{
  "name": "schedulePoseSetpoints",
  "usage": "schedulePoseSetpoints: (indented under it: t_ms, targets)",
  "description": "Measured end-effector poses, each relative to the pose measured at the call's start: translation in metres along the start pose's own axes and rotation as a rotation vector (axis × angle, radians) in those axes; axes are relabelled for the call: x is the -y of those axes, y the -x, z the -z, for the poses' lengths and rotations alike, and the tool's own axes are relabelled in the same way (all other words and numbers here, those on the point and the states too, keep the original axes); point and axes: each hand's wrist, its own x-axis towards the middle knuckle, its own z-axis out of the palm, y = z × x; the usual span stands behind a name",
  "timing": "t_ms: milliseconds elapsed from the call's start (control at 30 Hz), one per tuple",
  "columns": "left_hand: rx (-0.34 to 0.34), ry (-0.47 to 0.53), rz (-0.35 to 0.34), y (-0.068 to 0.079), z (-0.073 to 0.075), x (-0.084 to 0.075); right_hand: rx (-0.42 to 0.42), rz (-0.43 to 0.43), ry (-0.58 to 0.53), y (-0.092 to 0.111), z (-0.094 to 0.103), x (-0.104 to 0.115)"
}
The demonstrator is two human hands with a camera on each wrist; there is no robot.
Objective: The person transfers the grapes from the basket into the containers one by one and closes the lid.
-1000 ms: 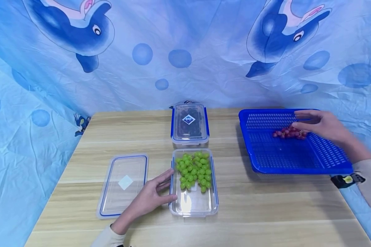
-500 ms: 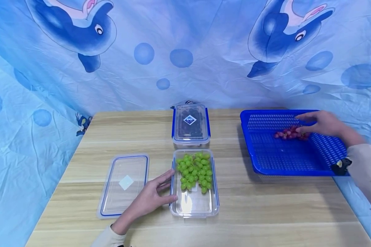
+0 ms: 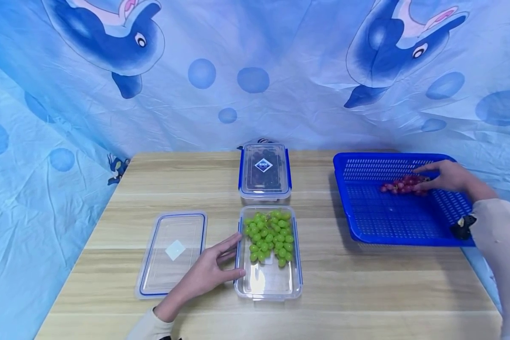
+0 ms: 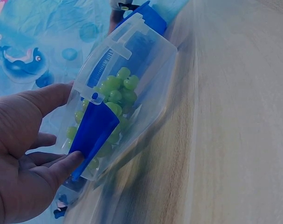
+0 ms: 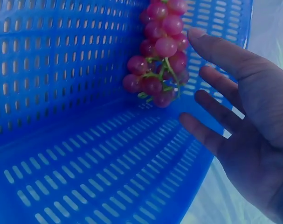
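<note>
My left hand (image 3: 212, 271) rests against the left side of a clear plastic food container (image 3: 269, 283). In the left wrist view, its fingers spread along the container's side and one fingertip touches the hanging blue latch (image 4: 93, 133). Green grapes (image 3: 272, 236) fill the far part of that container. My right hand (image 3: 448, 178) reaches into a blue plastic basket (image 3: 348, 208), beside a bunch of red grapes (image 3: 403, 185). Seen from the right wrist, the right fingers (image 5: 211, 133) are spread apart, and the thumb tip lies right at the grapes (image 5: 153, 84).
A loose clear lid (image 3: 174, 278) with a blue seal lies left of the container. Behind the container stands a lidded box (image 3: 265, 182) with blue latches and dark contents. A blue dolphin-print sheet (image 3: 255, 113) hangs along the back of the wooden table (image 3: 348, 293).
My right hand has lowered slightly toward the red grapes in the basket, its forearm swinging inward. The left hand keeps its place at the container. The head view has shifted a little.
</note>
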Motion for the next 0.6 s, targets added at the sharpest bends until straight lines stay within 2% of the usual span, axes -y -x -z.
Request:
schedulePoseSetpoints:
  t_ms: [233, 400, 600]
  targets:
    - [0.005, -0.003, -0.002, -0.001, 0.002, -0.002, 0.025, 0.014, 0.041, -0.004, 0.0, -0.005]
    - [0.004, -0.023, -0.001, -0.001, 0.003, -0.004, 0.048, 0.013, 0.035, -0.008, -0.005, -0.008]
    - [0.005, -0.026, 0.006, 0.0, 0.002, -0.005, 0.054, 0.052, 0.068, -0.017, -0.015, -0.011]
